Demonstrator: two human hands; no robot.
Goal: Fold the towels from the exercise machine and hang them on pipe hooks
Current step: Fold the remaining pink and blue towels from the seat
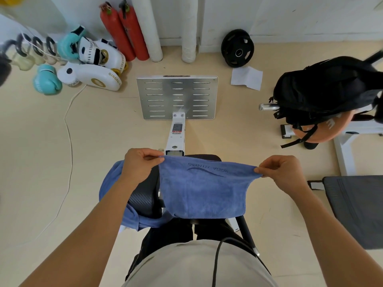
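A person stretches a blue towel (202, 189) (printed with upside-down lettering) between both hands above the exercise machine (176, 112), the left hand (138, 165) pinching one top corner with curled fingers and the right hand (283, 172) pinching the other. The cloth hangs down in front of the machine's black pad (145, 195). A second blue towel (116, 195) lies draped over that pad, under the left forearm. A black backpack (327, 92) sits to the right.
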